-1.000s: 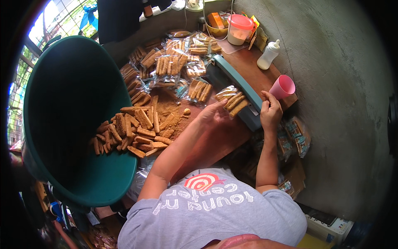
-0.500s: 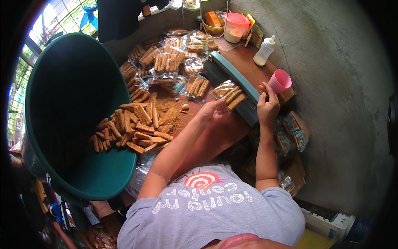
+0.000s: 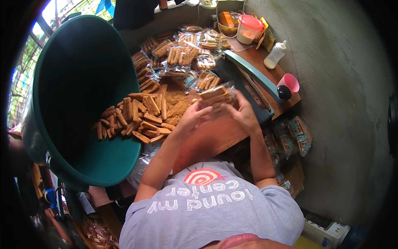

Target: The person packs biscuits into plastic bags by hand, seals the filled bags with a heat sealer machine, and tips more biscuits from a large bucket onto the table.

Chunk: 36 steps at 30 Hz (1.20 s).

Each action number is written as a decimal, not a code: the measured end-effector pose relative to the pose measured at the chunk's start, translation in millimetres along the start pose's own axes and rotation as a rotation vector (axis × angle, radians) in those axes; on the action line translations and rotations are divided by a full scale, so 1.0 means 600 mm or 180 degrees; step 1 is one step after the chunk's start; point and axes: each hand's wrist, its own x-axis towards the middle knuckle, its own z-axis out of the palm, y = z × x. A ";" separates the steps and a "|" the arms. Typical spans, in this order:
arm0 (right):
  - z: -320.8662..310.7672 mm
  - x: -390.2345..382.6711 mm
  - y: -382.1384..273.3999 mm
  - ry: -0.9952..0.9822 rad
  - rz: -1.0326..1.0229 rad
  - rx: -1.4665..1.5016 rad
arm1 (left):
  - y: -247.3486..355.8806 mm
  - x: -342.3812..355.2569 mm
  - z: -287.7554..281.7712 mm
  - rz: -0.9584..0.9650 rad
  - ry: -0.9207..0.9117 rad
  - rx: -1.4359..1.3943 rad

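A clear bag of brown biscuit sticks (image 3: 216, 96) is held up between my two hands over the table's front part, a little blurred by motion. My left hand (image 3: 192, 117) closes on its left lower side. Fingers of my right hand (image 3: 244, 113) grip its right end. Just beyond and right of the bag is a teal bag sealer (image 3: 253, 74), its lever raised at an angle and a black knob (image 3: 284, 92) at the tip. Loose biscuit sticks (image 3: 143, 112) spill from a tipped green tub (image 3: 95, 166) on the left.
Several filled bags (image 3: 180, 54) are piled at the back of the table. Along the right edge stand a pink cup (image 3: 290, 83), a baby bottle (image 3: 275, 56) and a red-lidded tub (image 3: 248, 31). More filled bags (image 3: 296, 135) lie below the table, by the grey wall (image 3: 340, 103).
My right hand has left the sealer lever's end and taken hold of the bag. The bag has come away from the sealer, toward the left, and the lever has risen.
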 end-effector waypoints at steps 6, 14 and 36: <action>0.064 0.005 0.005 -0.3071 0.0827 0.0270 | 0.036 -0.160 -0.008 0.1512 0.1762 0.1562; 0.085 0.117 -0.031 -0.0792 0.0499 0.2328 | 0.000 -0.342 0.002 0.0892 0.1434 0.1964; 0.203 0.003 0.017 -0.2220 -0.0562 0.0167 | -0.097 -0.373 -0.067 0.1037 0.4168 0.4418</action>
